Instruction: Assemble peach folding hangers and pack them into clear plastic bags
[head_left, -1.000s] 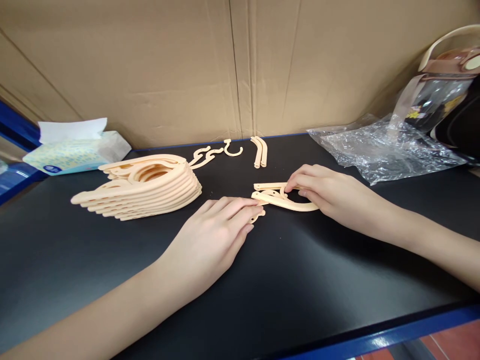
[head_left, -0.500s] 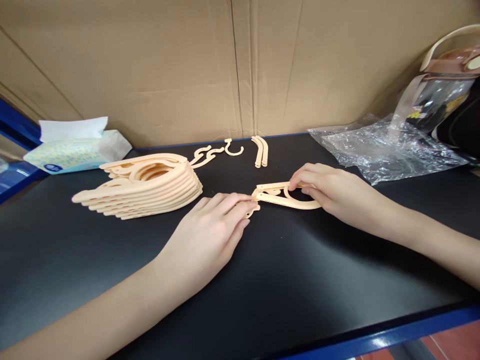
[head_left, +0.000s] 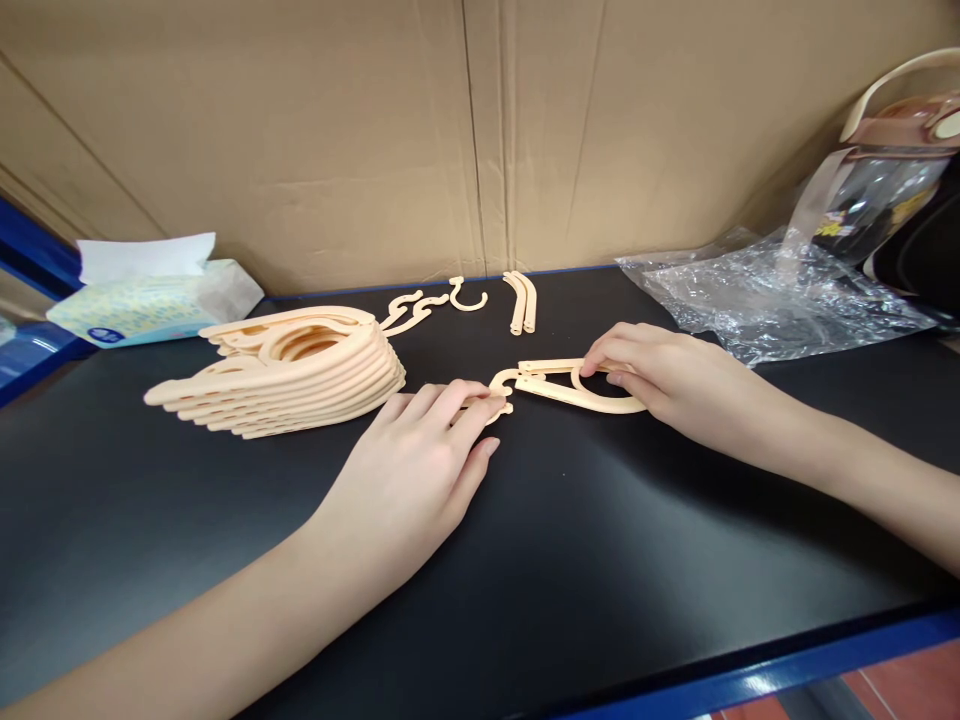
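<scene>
My right hand [head_left: 649,370] pinches a cream plastic folding clothes hanger [head_left: 589,398], folded narrow and lying on the black tabletop. The hanger's far end is hidden under my palm and fingers. A curved hook [head_left: 501,378] shows at its left end, close to my left fingertips. My left hand [head_left: 439,430] is closed over a small cream hanger piece [head_left: 507,407]; my fingers cover most of it. To the left of that hand lies a stack of several folded cream hangers [head_left: 322,385].
Loose cream hook-shaped parts [head_left: 409,312], a single hook [head_left: 469,300] and two curved bars [head_left: 520,303] lie along the back. A tissue pack [head_left: 157,305] sits back left. A clear plastic bag [head_left: 780,300] and a drinking bottle [head_left: 892,170] are at right; cardboard [head_left: 337,140] stands behind.
My left hand has shifted slightly left with the small piece, and the hanger in my right hand has moved slightly right and away. More of the hook now shows between them.
</scene>
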